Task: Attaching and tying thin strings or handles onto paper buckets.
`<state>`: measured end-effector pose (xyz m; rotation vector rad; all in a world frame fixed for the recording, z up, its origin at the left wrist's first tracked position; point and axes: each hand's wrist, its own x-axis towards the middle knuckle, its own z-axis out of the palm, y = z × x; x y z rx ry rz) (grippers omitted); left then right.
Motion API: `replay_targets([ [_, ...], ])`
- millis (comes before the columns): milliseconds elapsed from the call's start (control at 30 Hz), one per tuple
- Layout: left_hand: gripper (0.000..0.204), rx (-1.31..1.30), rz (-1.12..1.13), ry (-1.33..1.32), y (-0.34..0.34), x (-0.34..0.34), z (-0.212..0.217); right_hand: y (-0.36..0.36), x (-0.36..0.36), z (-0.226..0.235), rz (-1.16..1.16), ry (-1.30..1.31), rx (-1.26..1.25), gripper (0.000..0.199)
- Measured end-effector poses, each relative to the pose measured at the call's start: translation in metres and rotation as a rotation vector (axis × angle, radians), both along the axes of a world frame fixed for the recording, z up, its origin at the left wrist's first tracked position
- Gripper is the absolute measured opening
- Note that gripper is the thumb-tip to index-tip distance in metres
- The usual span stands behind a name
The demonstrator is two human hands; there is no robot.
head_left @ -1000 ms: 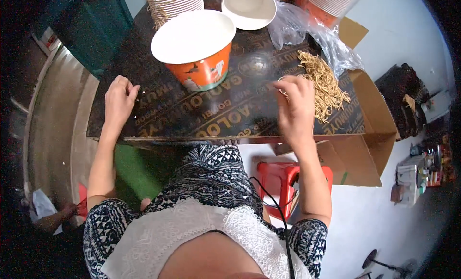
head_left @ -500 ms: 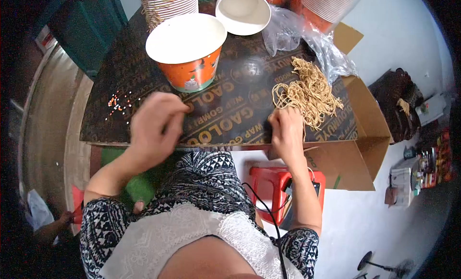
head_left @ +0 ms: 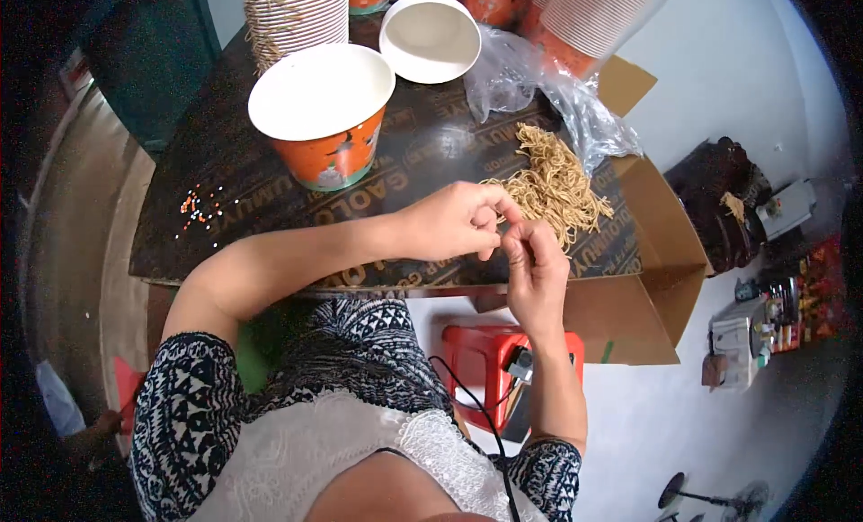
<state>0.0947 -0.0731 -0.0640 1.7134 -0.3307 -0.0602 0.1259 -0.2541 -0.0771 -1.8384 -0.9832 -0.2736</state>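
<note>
— Where were your hands just then?

— Right of centre in the frame. Your left hand [head_left: 454, 221] and right hand [head_left: 537, 266] met fingertip to fingertip at the near edge of the rubber band pile [head_left: 550, 185], both pinching what looked like a single band between them; the band itself was too thin to make out clearly.

— So which step was that?

— Picking or separating one band from the heap, I'd judge. The orange paper bucket [head_left: 324, 117] stood untouched at upper centre, on the dark table [head_left: 225, 243].

— And the next move?

— It called for a steady fingertip pinch to free the band without dragging others along.
</note>
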Motion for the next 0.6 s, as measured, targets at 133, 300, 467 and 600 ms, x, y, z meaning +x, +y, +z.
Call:
replay_targets([
  [133,0.026,-0.011,-0.066,0.059,-0.003,0.029,0.006,-0.002,0.016,0.012,-0.102,0.082,-0.055,0.006],
  [300,0.021,-0.059,-0.092,0.089,-0.012,0.066,0.006,-0.004,0.052,0.025,-0.178,-0.037,-0.064,0.007],
  [467,0.015,0.399,0.107,-0.319,-0.002,0.11,-0.034,0.004,0.073,0.062,-0.159,0.034,0.021,0.013],
  [600,0.013,0.515,0.209,-0.19,0.012,0.129,-0.026,-0.01,0.071,0.114,0.097,0.366,0.488,0.023],
])
